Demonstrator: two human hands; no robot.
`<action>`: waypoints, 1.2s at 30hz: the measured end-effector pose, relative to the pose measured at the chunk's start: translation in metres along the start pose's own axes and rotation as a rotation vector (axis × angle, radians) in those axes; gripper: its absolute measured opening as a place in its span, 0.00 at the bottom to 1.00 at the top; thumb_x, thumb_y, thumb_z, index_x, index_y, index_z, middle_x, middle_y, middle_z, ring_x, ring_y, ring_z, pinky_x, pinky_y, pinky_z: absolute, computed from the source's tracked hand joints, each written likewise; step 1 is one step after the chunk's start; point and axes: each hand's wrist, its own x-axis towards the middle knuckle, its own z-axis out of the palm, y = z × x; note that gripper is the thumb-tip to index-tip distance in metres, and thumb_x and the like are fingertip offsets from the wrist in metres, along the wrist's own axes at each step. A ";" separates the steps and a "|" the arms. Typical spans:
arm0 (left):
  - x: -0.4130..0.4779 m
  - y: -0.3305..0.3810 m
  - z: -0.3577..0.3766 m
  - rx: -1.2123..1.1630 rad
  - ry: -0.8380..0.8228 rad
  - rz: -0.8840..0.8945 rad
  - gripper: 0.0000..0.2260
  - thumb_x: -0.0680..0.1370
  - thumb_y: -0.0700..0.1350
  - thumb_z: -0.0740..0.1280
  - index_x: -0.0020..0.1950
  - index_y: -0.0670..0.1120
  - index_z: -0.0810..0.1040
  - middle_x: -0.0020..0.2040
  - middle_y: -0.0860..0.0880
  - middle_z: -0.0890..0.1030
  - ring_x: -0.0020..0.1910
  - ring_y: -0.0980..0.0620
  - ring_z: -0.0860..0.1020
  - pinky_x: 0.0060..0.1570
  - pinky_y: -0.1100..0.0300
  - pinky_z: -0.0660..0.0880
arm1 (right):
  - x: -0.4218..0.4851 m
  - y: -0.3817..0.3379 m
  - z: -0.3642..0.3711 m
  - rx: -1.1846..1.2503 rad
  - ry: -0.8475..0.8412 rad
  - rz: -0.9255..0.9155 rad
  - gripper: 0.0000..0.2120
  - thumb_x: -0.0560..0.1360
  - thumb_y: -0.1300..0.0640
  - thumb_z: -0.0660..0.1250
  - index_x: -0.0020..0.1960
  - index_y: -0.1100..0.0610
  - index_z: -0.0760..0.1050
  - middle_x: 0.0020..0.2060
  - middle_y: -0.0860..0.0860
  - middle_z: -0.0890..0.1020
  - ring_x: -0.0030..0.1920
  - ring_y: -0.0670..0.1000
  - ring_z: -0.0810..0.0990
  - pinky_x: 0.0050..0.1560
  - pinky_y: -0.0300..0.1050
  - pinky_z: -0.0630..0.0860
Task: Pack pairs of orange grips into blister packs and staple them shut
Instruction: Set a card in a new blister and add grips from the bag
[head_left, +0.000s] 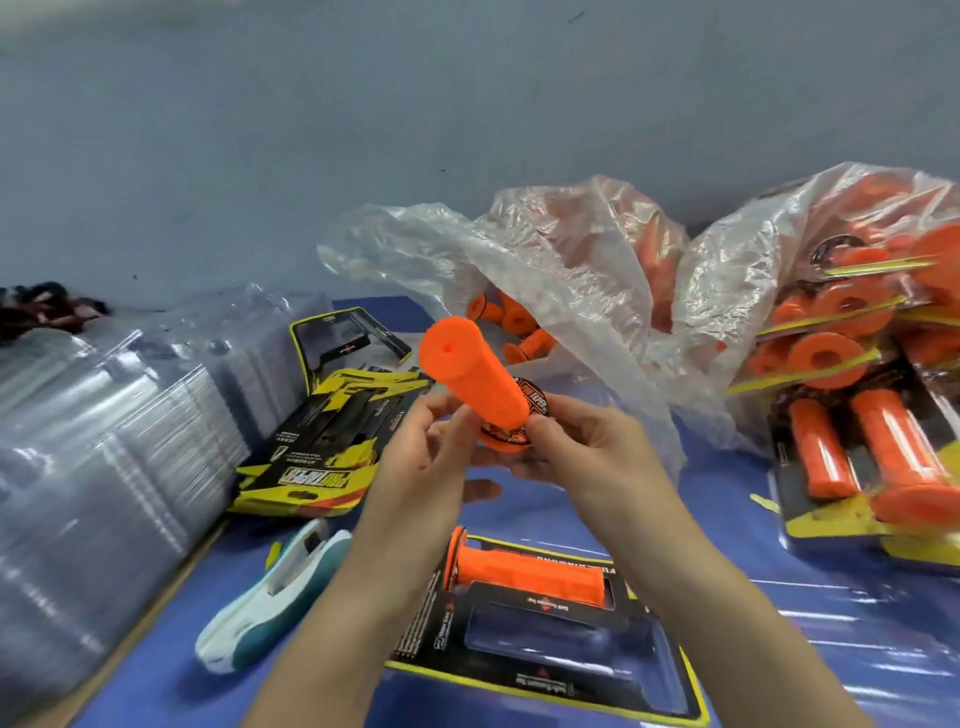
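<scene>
Our L hand and R hand both pinch a ribbed orange rubber grip by its flange, above a black-yellow blister pack holding a second grip.

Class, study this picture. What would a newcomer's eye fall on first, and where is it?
First, the bright orange grip held up in the middle by the left hand and right hand. Next, the clear bags stuffed with more grips at the back right, and the open pack below the hands with a second grip lying in it.
</scene>
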 end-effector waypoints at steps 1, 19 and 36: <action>-0.001 -0.003 -0.002 -0.035 -0.003 -0.017 0.08 0.82 0.48 0.65 0.59 0.47 0.76 0.46 0.48 0.86 0.46 0.50 0.85 0.36 0.63 0.77 | -0.001 0.001 0.003 -0.030 0.013 -0.007 0.16 0.81 0.66 0.59 0.47 0.51 0.82 0.40 0.50 0.87 0.40 0.46 0.85 0.47 0.43 0.82; -0.001 -0.007 -0.025 -0.087 0.134 -0.082 0.13 0.80 0.39 0.66 0.63 0.40 0.74 0.54 0.33 0.81 0.46 0.36 0.81 0.49 0.48 0.80 | -0.008 0.002 0.036 0.053 0.009 0.131 0.14 0.79 0.60 0.61 0.43 0.52 0.83 0.38 0.53 0.86 0.38 0.48 0.83 0.43 0.40 0.82; -0.019 0.009 -0.004 -0.055 0.052 -0.013 0.16 0.79 0.40 0.67 0.67 0.47 0.72 0.51 0.42 0.85 0.50 0.48 0.83 0.55 0.52 0.80 | -0.020 -0.009 0.006 0.395 -0.072 0.197 0.10 0.81 0.64 0.61 0.54 0.59 0.81 0.44 0.54 0.86 0.43 0.48 0.85 0.42 0.35 0.79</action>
